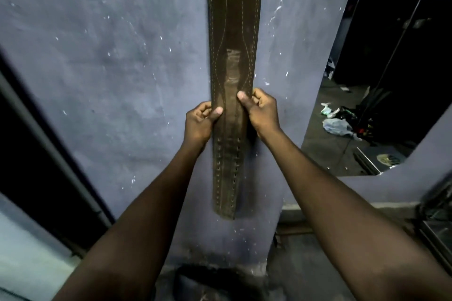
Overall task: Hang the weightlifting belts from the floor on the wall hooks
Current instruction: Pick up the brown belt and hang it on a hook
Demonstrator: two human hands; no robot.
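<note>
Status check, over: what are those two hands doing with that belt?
Left hand, right hand pinch belt edges. Belt vertical against wall. Hook out of frame.

Dim, flat light; edges warped, corners blurred.

A brown leather weightlifting belt hangs straight down, flat against the blue-grey wall, its upper end running out of the top of the view, so whatever holds it there is hidden. It is wide above and narrows toward the bottom, with pale stitching along both edges and curved seams following the taper. A worn, lighter patch marks its middle. The narrow lower strap carries two vertical rows of punched holes and ends in a squared tip that hangs free, above the foot of the wall. Both long edges are pinched at mid-length, where the taper ends.
</note>
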